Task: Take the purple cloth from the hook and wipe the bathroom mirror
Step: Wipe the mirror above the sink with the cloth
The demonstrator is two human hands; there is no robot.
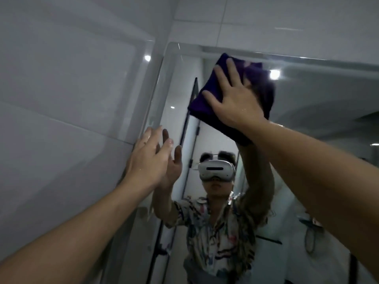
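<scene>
The right hand (235, 99), fingers spread flat, pressed a folded dark purple cloth (207, 103) against the large frameless bathroom mirror (317, 95) in the upper centre of the frame, near the glass's top edge. The left hand (147, 160), released and holding nothing, lay with its fingers loosely extended at the mirror's left edge, centre left of the frame, beside the glossy grey wall tiles (67, 99). The mirror reflected both raised arms, a patterned short-sleeved shirt (213, 238) and a white head-worn headset (215, 170) at lower centre.
</scene>
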